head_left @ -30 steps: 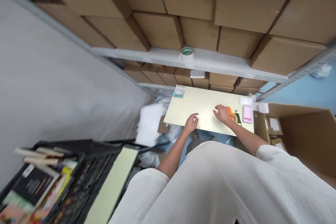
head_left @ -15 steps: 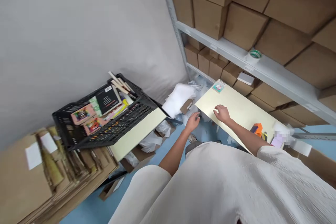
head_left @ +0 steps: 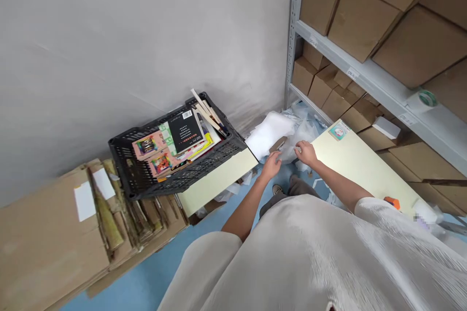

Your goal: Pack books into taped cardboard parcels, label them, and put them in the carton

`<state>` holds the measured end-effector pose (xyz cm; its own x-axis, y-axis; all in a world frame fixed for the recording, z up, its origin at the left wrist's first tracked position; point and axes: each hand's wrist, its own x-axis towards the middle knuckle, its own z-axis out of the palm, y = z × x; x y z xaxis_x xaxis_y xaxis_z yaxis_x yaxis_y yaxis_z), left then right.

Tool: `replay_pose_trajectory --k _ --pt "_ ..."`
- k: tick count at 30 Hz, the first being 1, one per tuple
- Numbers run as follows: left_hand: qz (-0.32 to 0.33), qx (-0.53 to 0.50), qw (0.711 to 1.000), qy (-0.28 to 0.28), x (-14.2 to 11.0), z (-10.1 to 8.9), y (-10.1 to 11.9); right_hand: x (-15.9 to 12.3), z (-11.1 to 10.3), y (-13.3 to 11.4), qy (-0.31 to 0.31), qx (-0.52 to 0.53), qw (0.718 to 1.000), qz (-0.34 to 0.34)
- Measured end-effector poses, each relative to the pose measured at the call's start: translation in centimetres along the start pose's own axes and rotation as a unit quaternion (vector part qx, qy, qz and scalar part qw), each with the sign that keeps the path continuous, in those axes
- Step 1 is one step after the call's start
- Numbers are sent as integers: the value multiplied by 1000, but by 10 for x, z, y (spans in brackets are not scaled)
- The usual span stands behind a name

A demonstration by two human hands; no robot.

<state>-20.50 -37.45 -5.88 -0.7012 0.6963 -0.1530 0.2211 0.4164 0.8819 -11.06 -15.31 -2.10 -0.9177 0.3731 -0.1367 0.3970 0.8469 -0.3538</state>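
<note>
My left hand [head_left: 271, 165] is in mid-air in front of my body, fingers loosely bent and apart, with nothing visible in it. Close by on the right, my right hand [head_left: 305, 152] hovers beside the corner of the cream table [head_left: 359, 165], its fingers also bent and apart. Behind both hands lie white sheets [head_left: 272, 132] and crumpled clear plastic [head_left: 304, 133]. A black plastic crate [head_left: 189, 182] to the left holds several books, among them a black book [head_left: 184, 132] and pink ones [head_left: 162, 161]. A small teal book [head_left: 339, 130] lies flat on the table's far corner.
Flattened cardboard [head_left: 47, 238] is stacked at the left. Metal shelving [head_left: 328, 43] full of brown boxes [head_left: 365, 19] stands at the right, with a tape roll [head_left: 425, 99] on it. An orange object [head_left: 392, 202] sits on the table. Under the crate is a cream board [head_left: 222, 175].
My view has turned left, so the crate, table and shelving appear further right. My right hand has moved off from above the table, closer to my left hand.
</note>
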Motion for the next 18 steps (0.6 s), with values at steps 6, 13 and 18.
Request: replay_pose_trajectory --k 6,13,18 --pt "-41 5 999 -1 45 -10 -18 72 23 17 -36 27 999 6" --pt "-72 -20 996 47 126 -7 -39 185 64 50 -83 63 992 70" --pt "-133 -67 985 87 182 17 -76 261 115 88 -122 61 984 119"
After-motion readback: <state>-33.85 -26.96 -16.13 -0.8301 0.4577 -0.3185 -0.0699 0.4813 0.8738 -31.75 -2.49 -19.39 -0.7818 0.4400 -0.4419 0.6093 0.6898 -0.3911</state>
